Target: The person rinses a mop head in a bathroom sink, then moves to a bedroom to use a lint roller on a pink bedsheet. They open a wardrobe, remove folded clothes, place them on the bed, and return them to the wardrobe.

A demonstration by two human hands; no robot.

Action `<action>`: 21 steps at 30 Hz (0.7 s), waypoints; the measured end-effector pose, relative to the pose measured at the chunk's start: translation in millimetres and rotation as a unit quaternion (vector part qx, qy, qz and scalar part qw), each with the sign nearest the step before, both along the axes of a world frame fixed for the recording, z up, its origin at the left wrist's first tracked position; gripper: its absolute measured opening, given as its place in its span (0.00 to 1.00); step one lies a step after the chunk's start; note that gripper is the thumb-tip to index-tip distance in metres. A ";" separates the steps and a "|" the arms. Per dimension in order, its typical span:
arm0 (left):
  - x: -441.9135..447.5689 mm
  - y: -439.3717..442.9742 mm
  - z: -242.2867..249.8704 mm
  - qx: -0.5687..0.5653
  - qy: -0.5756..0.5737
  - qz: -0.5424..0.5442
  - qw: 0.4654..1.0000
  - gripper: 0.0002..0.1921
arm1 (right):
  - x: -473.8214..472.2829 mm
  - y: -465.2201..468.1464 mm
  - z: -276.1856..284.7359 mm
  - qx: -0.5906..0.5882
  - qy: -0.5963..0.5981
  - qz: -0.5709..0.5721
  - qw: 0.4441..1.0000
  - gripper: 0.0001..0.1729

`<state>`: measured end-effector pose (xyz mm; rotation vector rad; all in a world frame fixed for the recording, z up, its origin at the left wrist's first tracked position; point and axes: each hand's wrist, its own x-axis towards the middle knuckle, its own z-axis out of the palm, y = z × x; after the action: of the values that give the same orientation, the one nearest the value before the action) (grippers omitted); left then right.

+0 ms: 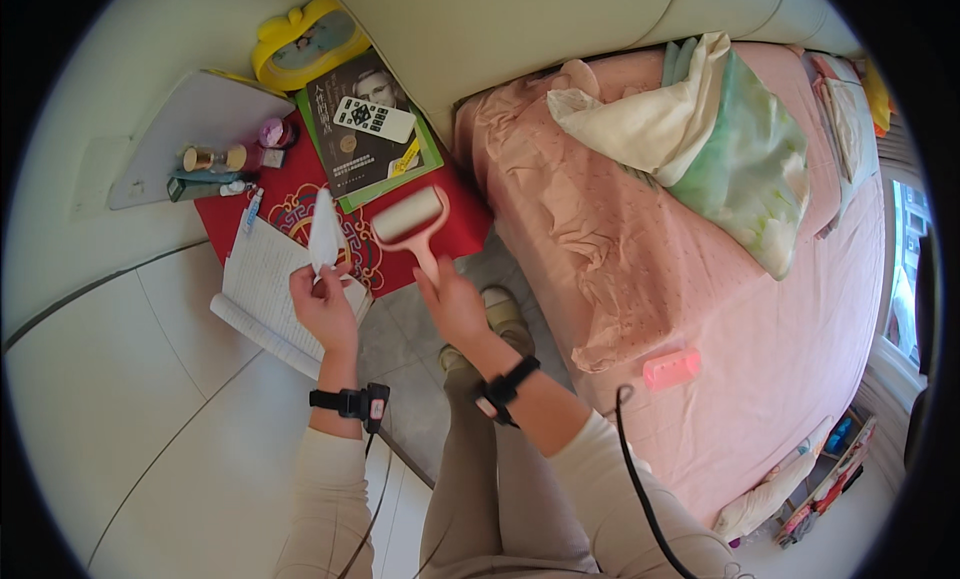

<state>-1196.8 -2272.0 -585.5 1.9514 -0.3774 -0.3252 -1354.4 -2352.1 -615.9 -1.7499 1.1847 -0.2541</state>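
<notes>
My right hand (454, 305) is closed around the pink handle of a lint roller (409, 217), whose white roll points up and left over the red table cover (461, 215). To its left, my left hand (326, 301) pinches a crumpled white sheet (324, 230) that stands up from the fingertips; whether it is paper or peeled film I cannot tell. Below that hand lies an open notebook (266, 282) with handwritten pages, one page curled at the edge. A pink plastic cover (672, 369) rests on the bed's sheet.
Books (360, 159) with a white remote control (374, 119) on top, a yellow photo frame (311, 42), a small tube (253, 210) and several little jars and boxes occupy the bedside table. Right of it stands the bed (720, 406) with rumpled pink bedding (607, 271) and a green-and-white pillow (757, 174).
</notes>
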 end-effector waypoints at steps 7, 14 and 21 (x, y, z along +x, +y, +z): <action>-8.2 15.8 0.1 -0.008 0.004 0.033 0.999 0.07 | -66.7 62.8 18.9 0.088 0.034 -0.032 0.995 0.17; -22.6 30.9 -5.5 -0.070 0.000 0.097 0.993 0.09 | 10.8 18.0 0.0 0.041 0.011 -0.006 0.999 0.17; -27.7 30.4 -1.0 0.020 0.012 0.086 0.996 0.10 | -0.9 35.2 24.4 0.086 0.057 -0.011 0.995 0.19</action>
<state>-1224.5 -2241.5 -586.6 2.0020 -0.1869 -0.2455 -1355.3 -2316.9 -591.5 -1.6176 1.2700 -0.0639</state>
